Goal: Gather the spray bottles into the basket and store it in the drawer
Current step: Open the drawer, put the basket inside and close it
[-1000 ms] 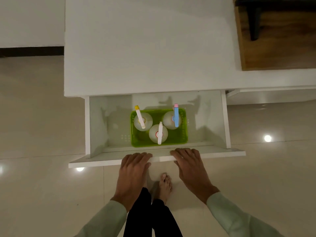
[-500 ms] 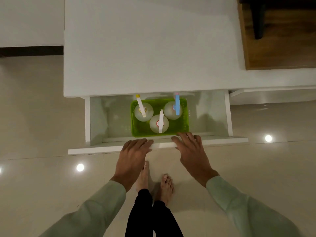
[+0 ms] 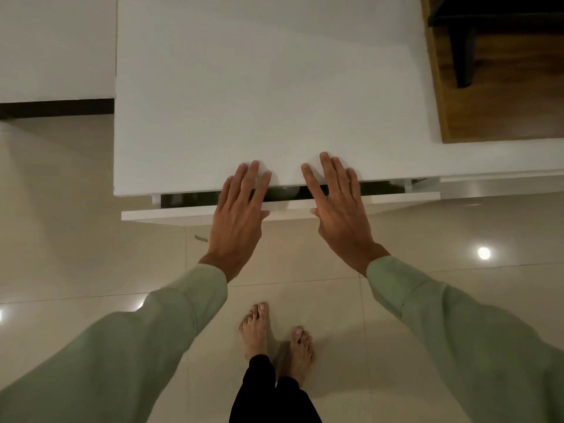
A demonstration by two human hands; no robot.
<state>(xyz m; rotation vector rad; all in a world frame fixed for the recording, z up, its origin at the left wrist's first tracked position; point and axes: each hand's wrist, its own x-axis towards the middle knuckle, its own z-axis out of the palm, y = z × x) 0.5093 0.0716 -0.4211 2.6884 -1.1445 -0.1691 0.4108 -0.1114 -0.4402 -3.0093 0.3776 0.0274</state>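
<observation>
Drawer (image 3: 183,213) pushed nearly shut since earlier; left hand (image 3: 239,215), right hand (image 3: 337,209) flat, fingers spread, on front; basket hidden.

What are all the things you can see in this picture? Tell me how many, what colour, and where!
cabinet top: one, white, upper middle.
drawer: one, white, under the cabinet top's front edge, nearly shut, a dark gap showing.
floor tiles: many, glossy beige, all around the cabinet.
light reflections: a few, bright white, on the floor tiles.
wooden surface: one, brown, top right, with a black leg on it.
left hand: one, flat and open on the drawer front.
right hand: one, flat and open on the drawer front.
sleeves: two, pale green, bottom corners.
feet: two, bare, bottom centre.
</observation>
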